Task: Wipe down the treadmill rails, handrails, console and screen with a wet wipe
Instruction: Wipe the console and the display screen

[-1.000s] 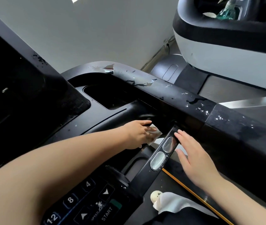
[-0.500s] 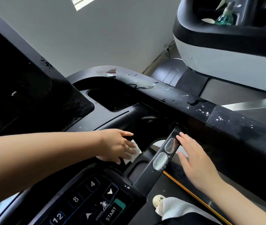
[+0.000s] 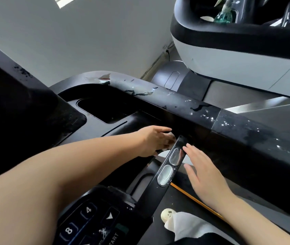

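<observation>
Left hand clamped on wipe – sensor bar at 4 o'clock, running 1-to-7; right hand flat, fingers apart.

Daylight, soft and even, falls on the pale wall; a bright patch sits at its top edge. Below the wall, the black treadmill console is underexposed, detail lost in shadow. Right of the console, the handrail shows specular glints on wet spots. Wide-angle distortion bends edges. Slight softness throughout; near forearm blurred.
</observation>
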`<state>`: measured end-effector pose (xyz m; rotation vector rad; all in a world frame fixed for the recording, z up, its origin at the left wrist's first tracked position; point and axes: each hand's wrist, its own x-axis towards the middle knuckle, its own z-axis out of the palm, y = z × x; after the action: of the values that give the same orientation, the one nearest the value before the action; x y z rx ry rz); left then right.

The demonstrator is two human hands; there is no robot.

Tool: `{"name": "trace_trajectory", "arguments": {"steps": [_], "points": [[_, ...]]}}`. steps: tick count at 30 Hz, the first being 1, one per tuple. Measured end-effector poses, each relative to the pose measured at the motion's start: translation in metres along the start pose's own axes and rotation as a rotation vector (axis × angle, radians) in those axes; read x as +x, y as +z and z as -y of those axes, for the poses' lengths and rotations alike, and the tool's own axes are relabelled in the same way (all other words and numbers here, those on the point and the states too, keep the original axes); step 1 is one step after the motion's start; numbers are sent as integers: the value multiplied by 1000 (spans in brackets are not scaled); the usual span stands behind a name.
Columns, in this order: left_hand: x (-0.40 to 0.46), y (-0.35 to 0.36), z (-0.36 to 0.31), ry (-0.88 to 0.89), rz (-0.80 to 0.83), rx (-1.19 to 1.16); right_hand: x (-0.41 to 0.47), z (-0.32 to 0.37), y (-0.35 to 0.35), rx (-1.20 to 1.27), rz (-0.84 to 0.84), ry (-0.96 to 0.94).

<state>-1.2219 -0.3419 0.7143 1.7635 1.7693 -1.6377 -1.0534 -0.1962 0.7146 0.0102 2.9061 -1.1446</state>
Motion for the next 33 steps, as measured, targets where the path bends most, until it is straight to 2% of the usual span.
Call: {"name": "trace_trajectory", "arguments": {"steps": [1, 2, 3, 4, 6, 7, 10, 11, 13, 17, 18, 19, 21, 22, 23, 24, 25, 26, 27, 30, 33], "points": [[-7, -12, -5, 63, -25, -41, 0, 1, 0, 3, -4, 1], [-10, -15, -5, 31, 22, -81, 0, 2, 0, 6, -8, 1], [-6, -8, -12, 44, -44, -40, -1, 2, 0, 7, -12, 0], [-3, 0, -18, 43, 57, -27, -1, 3, 0, 7, -13, -4], [-11, 8, -24, -97, 86, -179, -3, 4, 1, 3, -3, -5], [-16, 8, -25, -151, 35, -154, -4, 4, 2, -1, 6, -6], [-15, 12, -28, 111, 3, -236, -7, 6, 4, -16, 16, -11], [-24, 9, -27, 148, -16, -235, -8, 7, 4, -16, 15, -13], [-38, 10, -27, 176, -141, -281, -11, 10, 5, -8, 6, -13], [-56, 17, -30, 217, -116, -422, -15, 18, 8, -15, 15, 4], [-63, 14, -30, 199, -61, -522, -16, 20, 9, -26, 14, 2], [-66, 13, -33, 142, -3, -737, -17, 22, 9, -37, 13, 0], [-74, 9, -40, -82, -2, -1265, -20, 24, 11, -46, 10, -10], [-77, 9, -45, -139, 25, -1380, -22, 26, 12, -46, 5, -18], [-81, 9, -45, -108, 43, -1365, -24, 27, 13, -47, -2, -26], [-87, 10, -41, 31, 58, -1158, -27, 29, 15, -49, -11, -37], [-97, 5, -39, 87, 150, -1019, -30, 31, 17, -52, -23, -53], [-98, 5, -40, 122, 177, -875, -33, 34, 19, -54, -30, -69], [-102, 5, -38, 108, 185, -828, -36, 38, 20, -56, -27, -76], [-114, 1, -33, 14, 171, -904, -45, 48, 26, -54, -12, -82], [-125, -2, -22, -145, 198, -1170, -51, 55, 28, -63, -29, -93]]}}
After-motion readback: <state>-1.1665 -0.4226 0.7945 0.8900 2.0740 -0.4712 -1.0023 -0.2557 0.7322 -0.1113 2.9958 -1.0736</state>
